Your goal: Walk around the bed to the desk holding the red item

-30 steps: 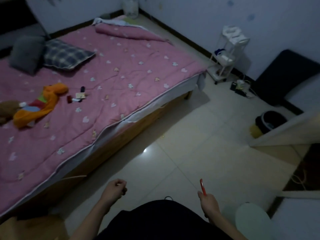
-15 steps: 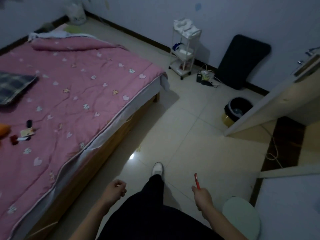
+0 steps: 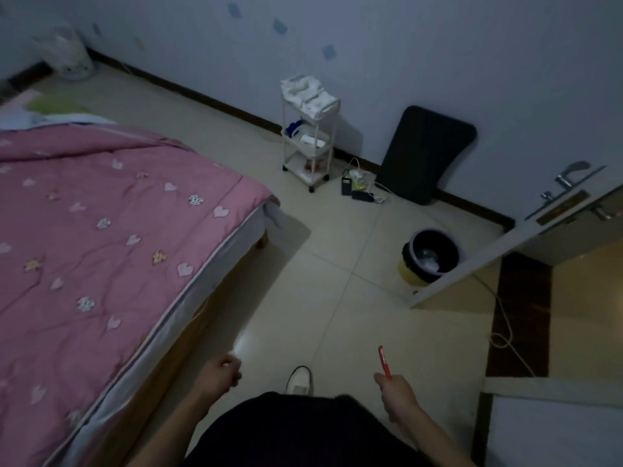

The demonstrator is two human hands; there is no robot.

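From the head view, the right hand [image 3: 397, 390] is curled around the lower end of a thin red stick [image 3: 384, 361], which looks like a pen or a small comb; the dim light and blur do not let me tell which. The stick rises upright out of the fist, tilted slightly left, above the tiled floor [image 3: 354, 315] and well apart from everything else. The left hand [image 3: 220, 374] is clenched into a loose fist with nothing in it that I can see, hanging just beside the wooden edge of the bed [image 3: 215, 298].

Judging by its slim shape, the red stick is probably light and stiff, most likely plastic, so a thumb-and-finger pinch should carry it. Its smooth narrow body could slip or twist if held too near the tip. The low hold used here looks the safer one, with the long free end kept away from knocks, since a thin piece might snap if bent.

Elsewhere in this view, a pink quilt [image 3: 101, 247] with heart patches covers the bed. A white rolling cart [image 3: 308, 139] stands against the wall, with a dark cushion [image 3: 424, 153] leaning near it. A bin [image 3: 429, 256] sits beside the open door [image 3: 556, 227]. A white shoe [image 3: 298, 379] shows between the hands.
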